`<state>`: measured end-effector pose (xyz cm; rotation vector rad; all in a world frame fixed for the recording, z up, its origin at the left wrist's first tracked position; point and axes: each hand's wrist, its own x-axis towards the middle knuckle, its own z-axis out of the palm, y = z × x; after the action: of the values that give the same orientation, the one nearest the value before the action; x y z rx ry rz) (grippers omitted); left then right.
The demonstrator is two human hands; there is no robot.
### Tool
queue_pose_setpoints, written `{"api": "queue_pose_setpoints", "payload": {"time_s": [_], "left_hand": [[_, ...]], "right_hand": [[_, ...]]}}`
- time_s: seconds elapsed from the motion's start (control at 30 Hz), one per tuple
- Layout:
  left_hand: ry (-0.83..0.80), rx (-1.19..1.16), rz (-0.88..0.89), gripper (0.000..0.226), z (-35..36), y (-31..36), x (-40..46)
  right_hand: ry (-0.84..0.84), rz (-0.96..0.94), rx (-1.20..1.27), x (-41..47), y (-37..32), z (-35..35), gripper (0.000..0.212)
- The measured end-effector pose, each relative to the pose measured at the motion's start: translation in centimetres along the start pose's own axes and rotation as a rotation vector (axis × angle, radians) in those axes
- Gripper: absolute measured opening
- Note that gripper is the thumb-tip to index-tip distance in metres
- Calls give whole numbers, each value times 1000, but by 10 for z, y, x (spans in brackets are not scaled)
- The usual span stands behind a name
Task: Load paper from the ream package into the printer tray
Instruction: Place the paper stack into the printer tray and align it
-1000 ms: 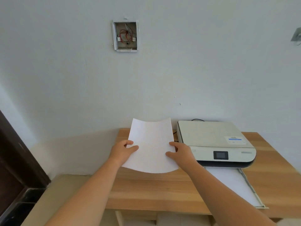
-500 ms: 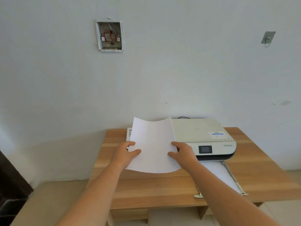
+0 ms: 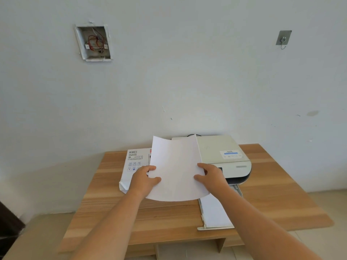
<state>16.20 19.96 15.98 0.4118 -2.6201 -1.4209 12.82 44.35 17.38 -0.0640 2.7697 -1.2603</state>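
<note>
A thin stack of white paper (image 3: 175, 166) is held up above the wooden table, bowed along its lower edge. My left hand (image 3: 143, 180) grips its left edge with the thumb on top. My right hand (image 3: 211, 176) grips its right edge the same way. Behind the sheets on the left lies the white ream package (image 3: 131, 164), partly hidden by the paper and my left hand. The white printer (image 3: 225, 154) stands at the back right. Its pulled-out tray (image 3: 203, 212) reaches toward the front edge with white sheets lying in it.
The wooden table (image 3: 272, 194) stands against a white wall. A black cable runs behind the printer. An open wall box with red wires (image 3: 93, 43) and a metal hook (image 3: 283, 38) are on the wall. A dark door edge shows at the lower left.
The view has swung left, so the printer and table sit further left in frame. The ream package has come into sight behind the paper. Both hands keep the same hold on the sheets.
</note>
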Motion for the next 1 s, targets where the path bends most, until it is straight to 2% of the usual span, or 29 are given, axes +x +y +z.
{"api": "queue_pose_setpoints", "payload": {"time_s": [0.43,1.0], "left_hand": [[-5,-66,-61,50,110,51,-18],[-122,-103,-20,43,161,64,16]], "right_hand": [[-41,32,21,24,84,-88,56],[8,175,96,40,120,-123,55]]}}
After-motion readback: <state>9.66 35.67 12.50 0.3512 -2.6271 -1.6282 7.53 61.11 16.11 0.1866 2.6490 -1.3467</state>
